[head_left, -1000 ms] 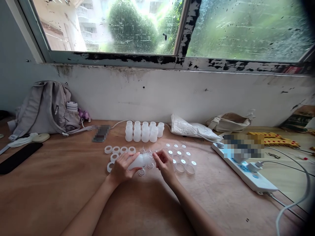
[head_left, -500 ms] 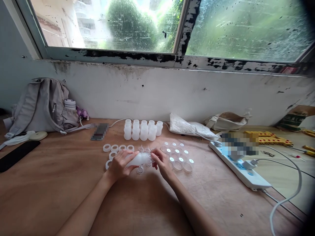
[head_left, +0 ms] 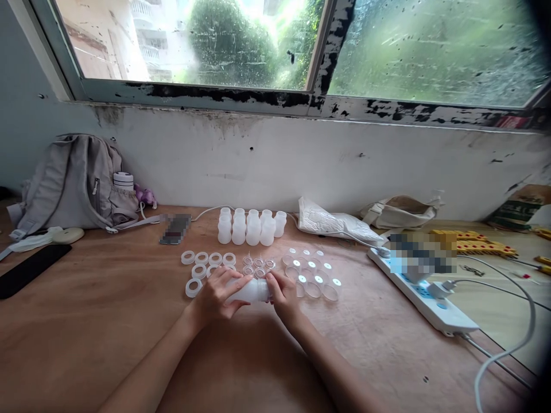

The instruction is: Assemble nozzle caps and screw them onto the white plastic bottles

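A translucent white bottle [head_left: 248, 290] lies sideways between my hands, just above the wooden table [head_left: 241, 367]. My left hand [head_left: 219, 291] is wrapped round its body. The fingers of my right hand [head_left: 280, 291] are closed on its neck end; any small part there is hidden by them. Left of the bottle are several white rings [head_left: 193, 287]. Behind it stand small clear pieces with thin tips [head_left: 258, 263]. Clear round caps with white dots [head_left: 313, 289] lie in rows to the right. Several upright white bottles [head_left: 253, 227] stand in rows farther back.
A grey backpack [head_left: 77, 183] and a black phone-like slab [head_left: 32, 271] are at the left. A white plastic bag [head_left: 336, 222] lies near the wall. At the right, a power strip [head_left: 426, 295] with cables [head_left: 531, 310] crosses the table, beside yellow parts [head_left: 486, 244].
Both hands and the held bottle have come slightly nearer to me, showing more of the small clear pieces behind them. The view has shifted a little.
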`<state>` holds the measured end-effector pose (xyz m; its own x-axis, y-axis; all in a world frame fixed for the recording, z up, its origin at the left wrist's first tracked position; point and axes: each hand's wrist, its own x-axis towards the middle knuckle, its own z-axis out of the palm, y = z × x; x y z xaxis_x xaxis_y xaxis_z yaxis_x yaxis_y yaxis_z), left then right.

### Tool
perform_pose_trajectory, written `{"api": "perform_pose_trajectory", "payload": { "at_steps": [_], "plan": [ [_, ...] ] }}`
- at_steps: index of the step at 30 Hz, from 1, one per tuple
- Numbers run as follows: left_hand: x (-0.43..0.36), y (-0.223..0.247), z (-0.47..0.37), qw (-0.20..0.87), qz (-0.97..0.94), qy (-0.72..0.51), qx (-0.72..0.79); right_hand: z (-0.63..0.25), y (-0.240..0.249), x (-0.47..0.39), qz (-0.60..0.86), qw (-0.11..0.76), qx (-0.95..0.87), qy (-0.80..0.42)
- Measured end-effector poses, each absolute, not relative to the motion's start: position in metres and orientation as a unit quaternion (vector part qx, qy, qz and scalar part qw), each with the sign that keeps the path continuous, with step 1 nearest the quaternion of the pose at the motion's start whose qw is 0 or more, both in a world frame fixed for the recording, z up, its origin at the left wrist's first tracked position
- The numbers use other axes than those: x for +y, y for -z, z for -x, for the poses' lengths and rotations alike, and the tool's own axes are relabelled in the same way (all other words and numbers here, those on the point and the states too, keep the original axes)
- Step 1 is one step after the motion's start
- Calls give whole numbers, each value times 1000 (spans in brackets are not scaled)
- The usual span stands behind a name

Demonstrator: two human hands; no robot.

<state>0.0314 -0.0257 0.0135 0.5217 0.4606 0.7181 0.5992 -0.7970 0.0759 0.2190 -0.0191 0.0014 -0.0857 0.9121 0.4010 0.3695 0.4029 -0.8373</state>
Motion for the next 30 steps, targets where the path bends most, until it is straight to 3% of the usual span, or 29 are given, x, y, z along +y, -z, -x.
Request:
{"api": "perform_pose_trajectory", "payload": {
  "at_steps": [7,17,23,26,30],
  "plan": [
    [-32,-16,-36,101,861,395,-304,-219,-5,-23,453,501,-712,-194],
    [-35,-14,-40,85,851,411,-316,-217,-7,-26,442,507,-712,-201],
    [-28,-6,-42,52,860,348,-369,-216,-11,-23,453,494,-716,-193],
    [-26,-10,-43,40,848,338,-407,-217,-13,-21,440,490,-707,-259],
    [-20,-21,-37,-35,781,366,-504,-217,-7,-10,355,499,-605,-510]
  ]
}}
